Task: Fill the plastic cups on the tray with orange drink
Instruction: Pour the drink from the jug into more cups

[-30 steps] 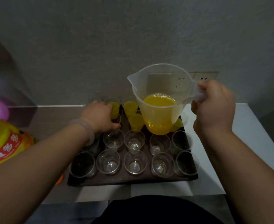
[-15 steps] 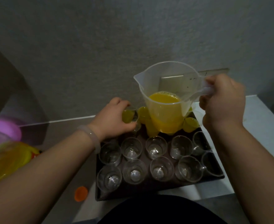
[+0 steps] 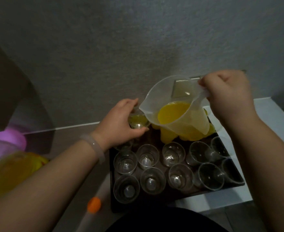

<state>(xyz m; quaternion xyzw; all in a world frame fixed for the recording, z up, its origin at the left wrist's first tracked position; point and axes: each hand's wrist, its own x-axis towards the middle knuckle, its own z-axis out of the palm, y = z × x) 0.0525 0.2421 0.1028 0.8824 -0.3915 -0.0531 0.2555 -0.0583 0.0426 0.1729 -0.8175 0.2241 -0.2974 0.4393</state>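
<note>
Our left hand (image 3: 121,122): grips small clear plastic cup (image 3: 137,121) at far-left corner of dark tray (image 3: 114,205)
Our right hand (image 3: 226,96): grips tilted translucent plastic jug (image 3: 179,114), spout at cup

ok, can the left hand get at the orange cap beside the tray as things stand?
Probably not yet: the left hand grips a cup at the jug's spout, so its fingers are taken. The orange cap lies uncovered left of the tray; with the cup set down, the way looks free.
</note>
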